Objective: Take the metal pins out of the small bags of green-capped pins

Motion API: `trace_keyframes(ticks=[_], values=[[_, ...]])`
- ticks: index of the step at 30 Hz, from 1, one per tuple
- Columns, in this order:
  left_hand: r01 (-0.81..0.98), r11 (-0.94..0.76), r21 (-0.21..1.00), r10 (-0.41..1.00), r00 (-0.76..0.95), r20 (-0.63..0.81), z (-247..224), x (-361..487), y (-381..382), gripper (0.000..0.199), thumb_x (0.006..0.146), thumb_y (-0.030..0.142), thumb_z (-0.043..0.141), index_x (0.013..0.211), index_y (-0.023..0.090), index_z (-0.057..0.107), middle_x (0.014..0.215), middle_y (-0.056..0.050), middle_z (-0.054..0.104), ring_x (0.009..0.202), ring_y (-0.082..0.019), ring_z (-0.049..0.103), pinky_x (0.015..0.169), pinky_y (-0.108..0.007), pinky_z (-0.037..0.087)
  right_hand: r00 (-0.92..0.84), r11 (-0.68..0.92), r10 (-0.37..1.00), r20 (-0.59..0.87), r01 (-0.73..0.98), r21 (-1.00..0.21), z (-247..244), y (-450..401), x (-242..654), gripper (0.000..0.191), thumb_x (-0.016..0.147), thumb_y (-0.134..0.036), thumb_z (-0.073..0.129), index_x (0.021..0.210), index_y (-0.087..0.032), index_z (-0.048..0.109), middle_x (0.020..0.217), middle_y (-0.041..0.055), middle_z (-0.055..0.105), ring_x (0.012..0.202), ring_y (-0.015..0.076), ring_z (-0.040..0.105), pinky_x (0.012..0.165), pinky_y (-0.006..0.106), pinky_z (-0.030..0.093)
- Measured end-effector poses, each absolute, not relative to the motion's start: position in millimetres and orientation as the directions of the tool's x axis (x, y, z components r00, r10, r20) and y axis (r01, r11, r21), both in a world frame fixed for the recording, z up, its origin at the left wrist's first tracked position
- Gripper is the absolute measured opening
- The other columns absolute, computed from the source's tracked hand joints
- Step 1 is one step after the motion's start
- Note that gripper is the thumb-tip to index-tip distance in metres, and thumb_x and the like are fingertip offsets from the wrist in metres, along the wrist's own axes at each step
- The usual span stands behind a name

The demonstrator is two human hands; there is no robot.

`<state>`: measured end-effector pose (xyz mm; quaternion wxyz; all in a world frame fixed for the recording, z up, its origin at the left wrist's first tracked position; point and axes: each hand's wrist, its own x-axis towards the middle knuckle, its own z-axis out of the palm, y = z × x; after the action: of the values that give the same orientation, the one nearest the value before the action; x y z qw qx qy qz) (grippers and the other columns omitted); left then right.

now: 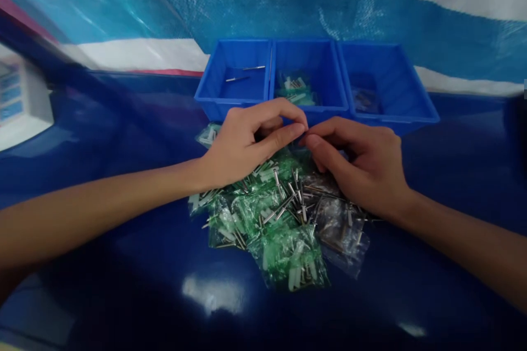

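Note:
Above a pile of small bags, my left hand and my right hand meet at the fingertips. Thumb and index finger are pinched on each; whatever lies between them is hidden or too small to make out. Beneath them, several green-tinted plastic bags hold white plugs and metal pins. Loose metal pins lie across the middle of the heap. Clear plastic bags with thin metal pieces rest on the right side, below my right hand.
Three blue bins stand side by side behind the pile. Two metal pins lie in the left bin, green-tinted bags in the middle bin, and a clear bag in the right bin. A white device sits at the left on the blue table.

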<state>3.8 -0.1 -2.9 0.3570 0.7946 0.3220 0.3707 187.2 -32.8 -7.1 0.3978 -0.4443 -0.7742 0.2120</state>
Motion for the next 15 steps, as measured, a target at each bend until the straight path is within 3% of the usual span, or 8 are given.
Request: trace_keyframes(ticks=[15], values=[[0.210,-0.573,0.792,0.753,0.516,0.408,0.5,2.9,-0.4,0.009,0.090,0.022,0.056,0.097,0.018,0.060,0.041,0.010,0.044,0.035,-0.006,0.041,0.040,-0.021,0.033,-0.291,0.550,0.835,0.467,0.450,-0.704,-9.0,-30.7,186.0,0.011,0.088,-0.020,0.053,0.085,-0.015,0.062,0.047,-0.0066,0.051,0.040,0.0064,0.042,0.043,0.021,0.032]])
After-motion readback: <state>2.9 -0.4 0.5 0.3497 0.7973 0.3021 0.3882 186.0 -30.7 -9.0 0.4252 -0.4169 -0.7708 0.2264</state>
